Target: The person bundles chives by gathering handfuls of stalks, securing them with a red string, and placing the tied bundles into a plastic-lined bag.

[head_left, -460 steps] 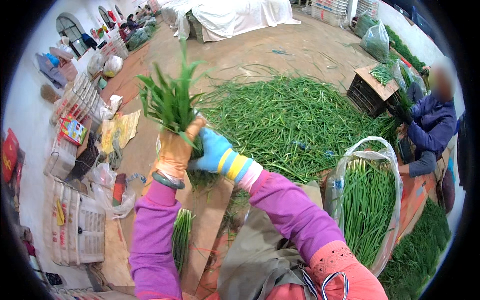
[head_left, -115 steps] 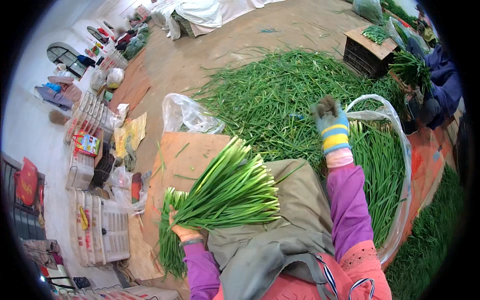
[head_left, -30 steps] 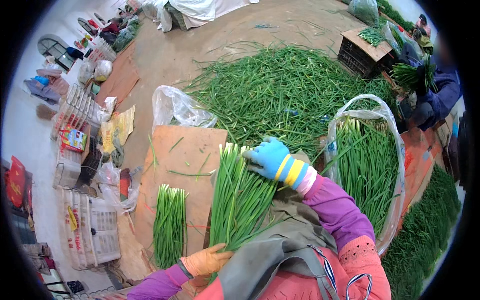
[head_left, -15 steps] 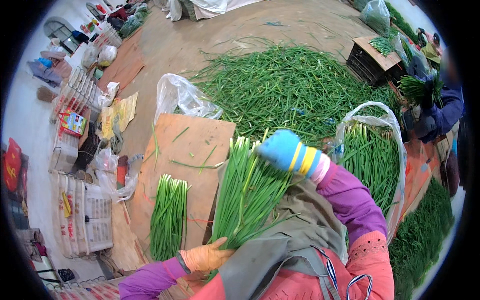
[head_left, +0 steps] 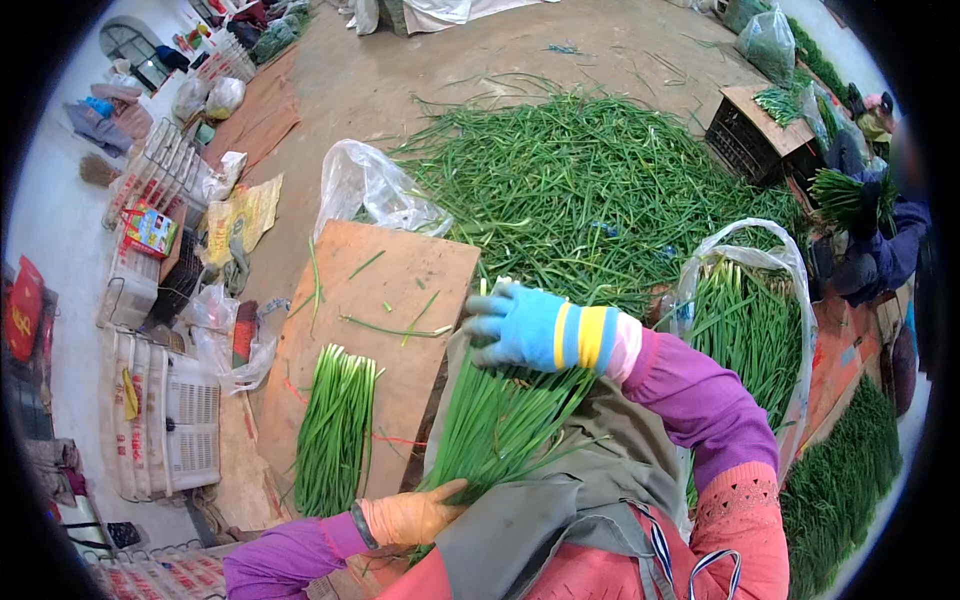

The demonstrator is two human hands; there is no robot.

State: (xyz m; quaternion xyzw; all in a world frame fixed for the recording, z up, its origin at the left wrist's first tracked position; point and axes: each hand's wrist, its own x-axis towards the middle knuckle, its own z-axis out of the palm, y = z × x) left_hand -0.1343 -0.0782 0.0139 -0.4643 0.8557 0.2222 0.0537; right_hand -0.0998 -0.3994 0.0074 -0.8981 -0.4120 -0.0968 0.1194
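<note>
Over my lap, on a grey-green apron (head_left: 520, 535), lies a loose bunch of garlic chives (head_left: 500, 425), pale stem ends pointing away from me. My left hand (head_left: 410, 518), in an orange glove, is closed round its lower leafy end, thumb on top; the other fingers are partly hidden. My right hand (head_left: 530, 328), in a blue glove with grey fingers and yellow stripes, curls across the upper stalks and covers most of the pale ends. Left of the bunch, a neat bundle of garlic chives (head_left: 338, 430) rests on a wooden board (head_left: 400, 270), with a few stray leaves beside it.
A big heap of loose chives (head_left: 610, 190) spreads on the floor ahead. To the right stands an open plastic bag (head_left: 798, 300) packed with chives. White crates (head_left: 165, 420) line the left side. A co-worker's dark sleeve (head_left: 890, 250) and held chives show at far right.
My right hand has shifted slightly left and down, turning from a fist at the stem ends to fingers laid across the stalks. My left hand stays at the lower end.
</note>
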